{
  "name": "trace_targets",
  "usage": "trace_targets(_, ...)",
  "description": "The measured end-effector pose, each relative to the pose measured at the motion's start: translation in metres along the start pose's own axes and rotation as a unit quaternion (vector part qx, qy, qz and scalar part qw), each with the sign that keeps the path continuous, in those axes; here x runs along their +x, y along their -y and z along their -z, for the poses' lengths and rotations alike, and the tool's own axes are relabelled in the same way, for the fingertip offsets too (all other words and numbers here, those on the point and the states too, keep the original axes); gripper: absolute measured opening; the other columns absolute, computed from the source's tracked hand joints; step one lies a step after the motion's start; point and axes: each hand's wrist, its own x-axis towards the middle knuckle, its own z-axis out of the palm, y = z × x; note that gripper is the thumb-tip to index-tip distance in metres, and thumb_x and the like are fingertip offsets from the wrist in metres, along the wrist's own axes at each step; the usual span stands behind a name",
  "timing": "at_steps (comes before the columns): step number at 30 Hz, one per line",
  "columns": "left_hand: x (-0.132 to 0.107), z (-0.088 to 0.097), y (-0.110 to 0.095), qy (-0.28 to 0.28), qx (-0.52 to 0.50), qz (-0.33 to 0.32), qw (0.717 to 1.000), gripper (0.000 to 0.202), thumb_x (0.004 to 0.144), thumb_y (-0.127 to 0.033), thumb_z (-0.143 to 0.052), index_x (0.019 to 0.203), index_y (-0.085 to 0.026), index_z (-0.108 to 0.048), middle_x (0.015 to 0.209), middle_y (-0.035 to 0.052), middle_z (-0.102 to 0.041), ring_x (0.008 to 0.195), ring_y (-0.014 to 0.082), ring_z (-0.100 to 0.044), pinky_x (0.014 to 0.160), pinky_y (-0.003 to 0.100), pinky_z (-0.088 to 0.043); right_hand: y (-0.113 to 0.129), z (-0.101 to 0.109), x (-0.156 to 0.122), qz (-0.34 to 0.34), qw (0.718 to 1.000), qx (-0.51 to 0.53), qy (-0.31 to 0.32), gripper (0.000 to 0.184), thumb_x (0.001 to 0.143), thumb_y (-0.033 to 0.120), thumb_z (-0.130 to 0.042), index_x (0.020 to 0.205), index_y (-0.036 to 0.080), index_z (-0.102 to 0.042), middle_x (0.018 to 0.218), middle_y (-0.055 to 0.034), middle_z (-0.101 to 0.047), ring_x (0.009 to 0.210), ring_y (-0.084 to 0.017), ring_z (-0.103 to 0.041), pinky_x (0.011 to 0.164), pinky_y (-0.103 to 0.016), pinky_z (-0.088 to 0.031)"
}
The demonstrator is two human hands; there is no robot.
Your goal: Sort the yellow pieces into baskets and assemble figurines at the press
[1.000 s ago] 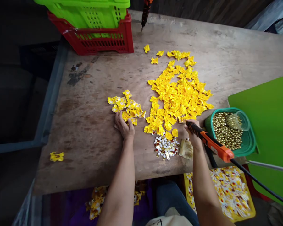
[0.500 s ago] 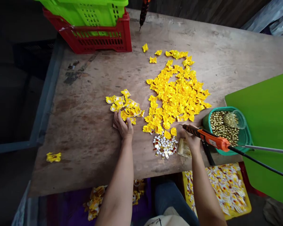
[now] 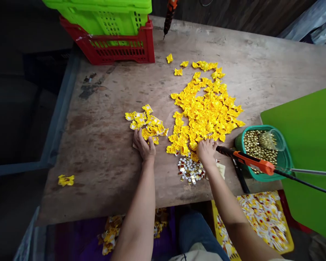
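Note:
My left hand (image 3: 144,146) rests on the wooden table at the near edge of a small cluster of yellow flower-shaped pieces (image 3: 153,127), some with white undersides. Its thumb is apart from the fingers, and the fingertips are partly hidden by the hand. My right hand (image 3: 205,151) is at the lower edge of a large heap of yellow pieces (image 3: 206,108), fingers curled together; what they pinch is hidden. Just below lies a pile of small white, gold and red bits (image 3: 190,168). A pale tan block (image 3: 221,169) is partly covered by my right forearm.
A corded orange-and-black tool (image 3: 246,158) hangs right of my right hand; another (image 3: 170,18) hangs at the back. A teal basket (image 3: 287,161) holds gold beads. Red and green crates (image 3: 149,43) stand back left. A yellow tray (image 3: 289,241) of pieces sits below the table edge.
My right hand has moved left and slightly up, from beside the tan block to the heap's lower edge. My left hand stays by the small cluster. The view has shifted slightly.

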Motion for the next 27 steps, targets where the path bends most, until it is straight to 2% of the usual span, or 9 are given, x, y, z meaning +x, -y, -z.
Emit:
trace_targets(3, 0.0, -0.001, 0.0, -0.002, 0.008, -0.003, 1.0, 0.065, 0.098, -0.055, -0.036, 0.148, -0.014, -0.042, 0.155, 0.0213, -0.041, 0.147, 0.0296, -0.034, 0.122, 0.045, -0.022, -0.01, 0.005, 0.003, -0.011, 1.0, 0.008, -0.01, 0.034, 0.084, 0.005, -0.04, 0.091, 0.007, -0.074, 0.101, -0.0292, -0.066, 0.11, -0.041, -0.054, 0.094, -0.059, -0.033)
trace_targets(7, -0.005, 0.001, -0.002, 0.012, 0.001, 0.004, 1.0, 0.064, 0.099, -0.053, -0.036, 0.15, -0.015, -0.04, 0.158, 0.0201, -0.036, 0.149, 0.0281, -0.03, 0.124, 0.044, -0.019, 0.003, 0.017, -0.013, 0.033, 0.98, 0.142, -0.132, 0.031, 0.094, 0.018, -0.04, 0.098, 0.012, -0.071, 0.106, -0.0219, -0.066, 0.11, -0.035, -0.055, 0.096, -0.059, -0.036)
trace_targets(12, 0.007, 0.012, 0.0, -0.031, -0.054, 0.076, 0.995, 0.067, 0.098, -0.056, -0.037, 0.152, -0.016, -0.034, 0.163, 0.0196, -0.026, 0.153, 0.0283, -0.02, 0.125, 0.046, -0.016, 0.099, 0.002, -0.026, 0.2, 0.87, 0.423, -0.154, 0.03, 0.1, 0.03, -0.041, 0.103, 0.019, -0.068, 0.111, -0.0129, -0.067, 0.108, -0.023, -0.06, 0.098, -0.043, -0.047)
trace_targets(14, 0.03, 0.019, 0.009, -0.057, -0.065, 0.11, 0.99, 0.07, 0.097, -0.056, -0.04, 0.154, -0.017, -0.029, 0.165, 0.0185, -0.021, 0.155, 0.0286, -0.017, 0.125, 0.048, -0.015, 0.141, -0.012, -0.023, 0.192, 0.859, 0.445, -0.162, 0.03, 0.1, 0.032, -0.041, 0.108, 0.018, -0.066, 0.127, -0.0164, -0.061, 0.123, -0.026, -0.054, 0.106, -0.047, -0.043)
trace_targets(16, 0.062, 0.025, 0.021, -0.046, -0.062, 0.119, 0.99, 0.072, 0.096, -0.055, -0.044, 0.157, -0.021, -0.026, 0.166, 0.0161, -0.02, 0.155, 0.029, -0.016, 0.125, 0.05, -0.014, 0.173, -0.025, -0.015, 0.141, 0.879, 0.426, -0.164, 0.036, 0.099, 0.036, -0.044, 0.123, 0.016, -0.061, 0.148, -0.0207, -0.044, 0.142, -0.033, -0.037, 0.112, -0.058, -0.034)
trace_targets(19, 0.108, 0.027, 0.04, 0.054, -0.034, 0.11, 0.992, 0.069, 0.094, -0.053, -0.051, 0.155, -0.027, -0.032, 0.164, 0.0119, -0.029, 0.155, 0.0326, -0.015, 0.123, 0.058, -0.01, 0.201, -0.038, 0.001, 0.085, 0.908, 0.395, -0.114, 0.051, 0.098, 0.044, -0.043, 0.142, 0.02, -0.049, 0.16, -0.0219, -0.025, 0.149, -0.039, -0.022, 0.11, -0.069, -0.028)
trace_targets(22, 0.128, 0.018, 0.048, 0.15, -0.012, 0.072, 0.986, 0.052, 0.092, -0.051, -0.056, 0.139, -0.029, -0.057, 0.156, 0.009, -0.046, 0.154, 0.0353, -0.02, 0.122, 0.061, -0.009, 0.214, -0.043, 0.017, 0.08, 0.909, 0.4, -0.082, 0.053, 0.098, 0.049, -0.043, 0.145, 0.025, -0.047, 0.161, -0.0188, -0.026, 0.149, -0.038, -0.025, 0.109, -0.07, -0.028)
trace_targets(24, 0.124, 0.009, 0.046, 0.157, -0.044, 0.035, 0.986, 0.045, 0.092, -0.052, -0.056, 0.125, -0.025, -0.068, 0.146, 0.01, -0.055, 0.148, 0.0324, -0.033, 0.123, 0.054, -0.017, 0.218, -0.045, 0.026, 0.089, 0.89, 0.436, -0.095, 0.049, 0.098, 0.048, -0.042, 0.14, 0.025, -0.053, 0.158, -0.0159, -0.032, 0.149, -0.033, -0.028, 0.114, -0.064, -0.029)
trace_targets(27, 0.104, -0.001, 0.033, 0.107, -0.169, 0.021, 0.979, 0.048, 0.09, -0.055, -0.056, 0.117, -0.018, -0.071, 0.13, 0.0128, -0.064, 0.128, 0.0268, -0.055, 0.115, 0.043, -0.038, 0.22, -0.048, 0.034, 0.108, 0.824, 0.544, -0.12, 0.046, 0.097, 0.047, -0.044, 0.133, 0.022, -0.059, 0.145, -0.0136, -0.051, 0.14, -0.025, -0.044, 0.116, -0.049, -0.036)
